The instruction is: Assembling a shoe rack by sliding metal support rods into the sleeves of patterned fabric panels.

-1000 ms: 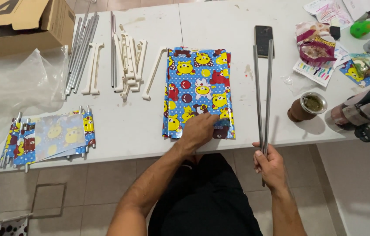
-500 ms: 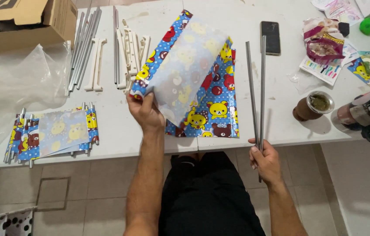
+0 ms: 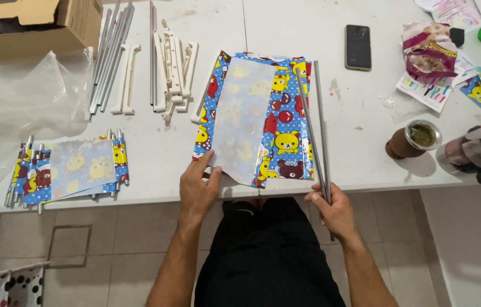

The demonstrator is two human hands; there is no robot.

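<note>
A stack of blue cartoon-bear printed sheets lies on the white table in front of me. One sheet lies turned over on the stack's left half, pale back side up. My left hand presses flat on that sheet's near left corner at the table edge. My right hand grips the near ends of two thin grey metal rods, which slant away over the right side of the stack.
White plastic bars and more metal rods lie at the back left, with a cardboard box and clear plastic bag. Finished rolled pieces sit at left. A phone, snack wrappers and cup are right.
My left hand lifted the top sheet, flipped it and laid it down back side up on the stack. The rods in my right hand shifted left over the stack.
</note>
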